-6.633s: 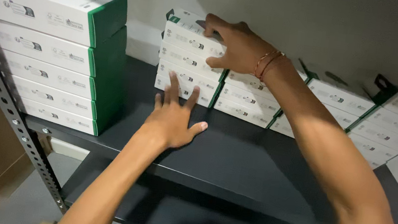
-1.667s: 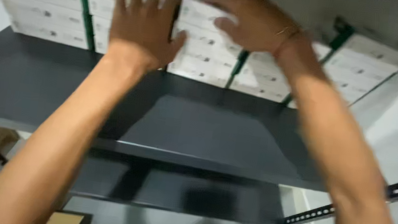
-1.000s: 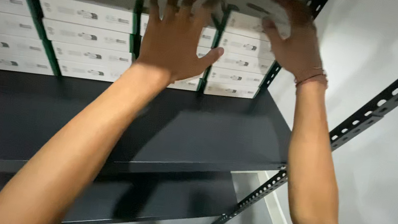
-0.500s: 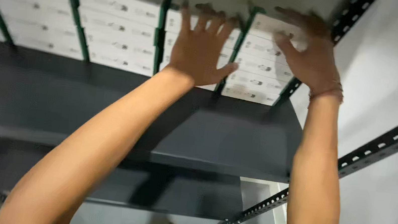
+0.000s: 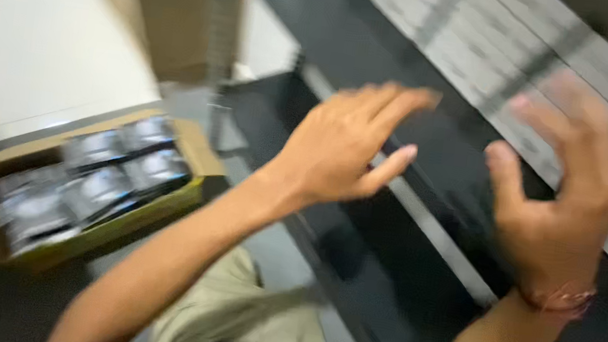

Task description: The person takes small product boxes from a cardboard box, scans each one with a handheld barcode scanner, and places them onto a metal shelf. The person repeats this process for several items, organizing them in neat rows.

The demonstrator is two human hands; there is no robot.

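We note our left hand and right hand raised before the dark shelf, fingers spread, holding nothing. The white boxes lie stacked beyond the fingertips, upper right, nearer the right hand. An open carton sits low, well left. The view is blurred.

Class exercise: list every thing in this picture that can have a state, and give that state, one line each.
Left hand: open, empty, in the air.
Right hand: open, empty, fingers curled.
Carton: open, packed with boxes, on the floor.
White boxes: shut, stacked in rows on the shelf.
Shelf: front part bare.
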